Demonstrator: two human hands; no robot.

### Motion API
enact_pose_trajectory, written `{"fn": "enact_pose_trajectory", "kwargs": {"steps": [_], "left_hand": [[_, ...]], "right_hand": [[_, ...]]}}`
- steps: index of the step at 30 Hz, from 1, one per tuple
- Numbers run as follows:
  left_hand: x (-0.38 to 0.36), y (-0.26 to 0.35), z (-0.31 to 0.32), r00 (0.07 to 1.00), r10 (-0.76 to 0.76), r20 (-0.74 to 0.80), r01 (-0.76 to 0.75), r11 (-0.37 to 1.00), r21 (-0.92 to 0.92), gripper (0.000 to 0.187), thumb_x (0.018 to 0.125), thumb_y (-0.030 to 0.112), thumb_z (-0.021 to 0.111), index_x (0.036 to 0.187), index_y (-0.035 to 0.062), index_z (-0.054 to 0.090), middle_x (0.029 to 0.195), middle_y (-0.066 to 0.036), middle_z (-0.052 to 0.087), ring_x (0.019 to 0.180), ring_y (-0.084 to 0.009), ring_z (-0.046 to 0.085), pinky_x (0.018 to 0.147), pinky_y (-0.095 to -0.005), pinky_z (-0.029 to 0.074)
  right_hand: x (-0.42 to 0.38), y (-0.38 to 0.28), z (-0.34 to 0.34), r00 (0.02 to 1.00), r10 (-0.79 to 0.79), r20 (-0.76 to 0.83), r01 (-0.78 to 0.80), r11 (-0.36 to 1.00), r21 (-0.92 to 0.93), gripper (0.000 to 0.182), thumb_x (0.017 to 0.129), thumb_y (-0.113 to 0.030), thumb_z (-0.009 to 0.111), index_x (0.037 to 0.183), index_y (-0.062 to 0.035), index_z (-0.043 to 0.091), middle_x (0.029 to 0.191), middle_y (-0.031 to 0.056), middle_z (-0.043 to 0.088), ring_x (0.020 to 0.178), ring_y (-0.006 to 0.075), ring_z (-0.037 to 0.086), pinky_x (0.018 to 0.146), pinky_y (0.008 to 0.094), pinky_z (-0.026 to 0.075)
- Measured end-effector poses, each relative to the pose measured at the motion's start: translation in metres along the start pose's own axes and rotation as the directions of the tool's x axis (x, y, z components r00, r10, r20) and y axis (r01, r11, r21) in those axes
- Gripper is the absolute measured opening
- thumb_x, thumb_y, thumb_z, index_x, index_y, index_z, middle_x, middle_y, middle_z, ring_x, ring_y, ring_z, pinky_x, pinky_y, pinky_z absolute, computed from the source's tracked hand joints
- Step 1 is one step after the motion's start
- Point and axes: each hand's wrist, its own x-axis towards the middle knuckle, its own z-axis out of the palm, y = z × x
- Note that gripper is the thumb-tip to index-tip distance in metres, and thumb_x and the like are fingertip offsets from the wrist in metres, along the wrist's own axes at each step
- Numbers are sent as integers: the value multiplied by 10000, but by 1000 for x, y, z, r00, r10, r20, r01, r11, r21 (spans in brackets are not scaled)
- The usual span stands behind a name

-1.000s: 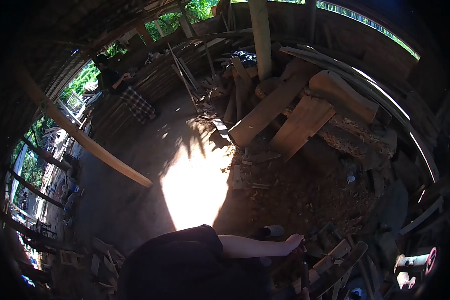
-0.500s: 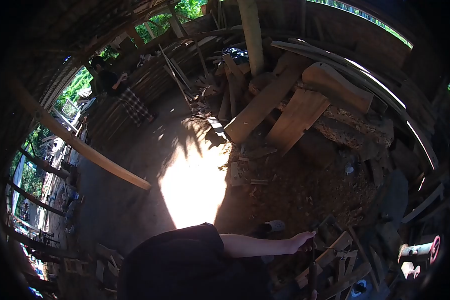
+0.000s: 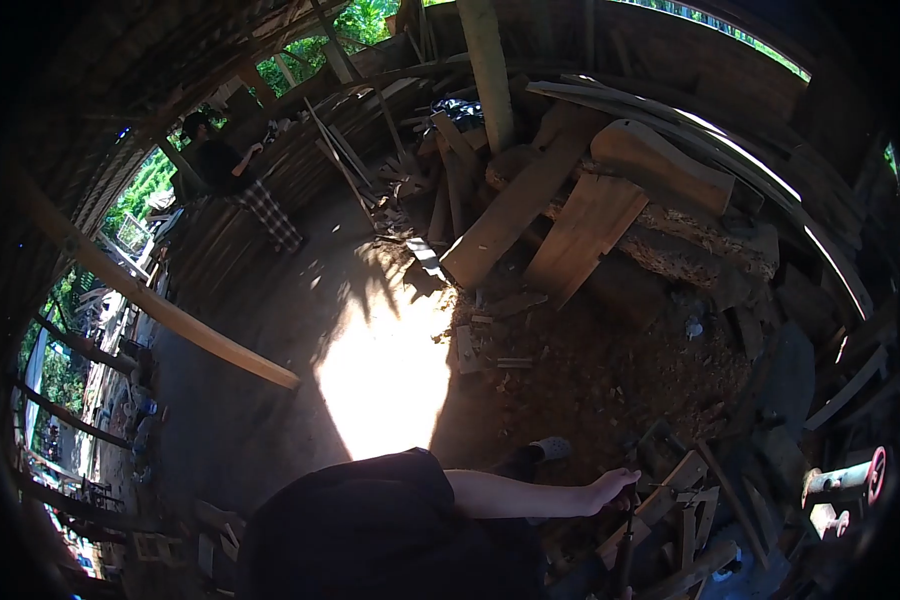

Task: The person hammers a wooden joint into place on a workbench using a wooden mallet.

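Observation:
My left hand (image 3: pixel 612 491) reaches out to the right from a dark sleeve (image 3: pixel 425 480). Its fingers look curled around the upper end of a dark, slender tool (image 3: pixel 625 550), which runs down toward the bottom edge; shadow hides its kind. Close beside the hand, on the right, lie pale wooden pieces (image 3: pixel 675 490), some joined or crossed like a frame. My right hand cannot be made out in the view.
A red-wheeled metal machine part (image 3: pixel 845 482) stands at the right. Boards (image 3: pixel 585 235) and logs lean in a pile behind. A slanting wooden post (image 3: pixel 185 325) crosses the left. Another person (image 3: pixel 235 175) stands at the back left. Wood scraps litter the floor.
The view has shifted slightly. My left hand sits a little farther right and lower in the picture, with its fingers looking more curled.

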Motion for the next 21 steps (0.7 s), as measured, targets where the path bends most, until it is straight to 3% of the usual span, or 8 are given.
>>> {"fn": "enact_pose_trajectory", "kwargs": {"steps": [5,7,21], "left_hand": [[-3,-14,5,999,37,-33,-34,994,105,365,1178,435,488,1019,114,557,893,-121,786,655,-162,695,607,-313,558],[-3,-20,9,993,9,-116,3,994,108,355,1177,421,494,1050,95,551,892,-139,785,642,-179,697,605,-322,564],[-1,-21,10,991,-36,-128,44,997,62,325,1179,395,487,1131,79,547,943,-162,796,671,-224,738,599,-334,587]], "right_hand": [[8,8,-11,1000,-10,-13,11,1000,29,242,948,-149,847,1087,-19,697,773,58,667,560,136,569,496,297,467],[12,9,-15,1000,-16,-17,16,999,39,249,944,-149,850,1091,-18,698,781,59,672,568,136,574,501,294,467],[53,20,-26,998,-60,0,60,994,90,300,916,-154,872,1117,-8,703,833,67,706,624,132,609,539,279,468]]}}
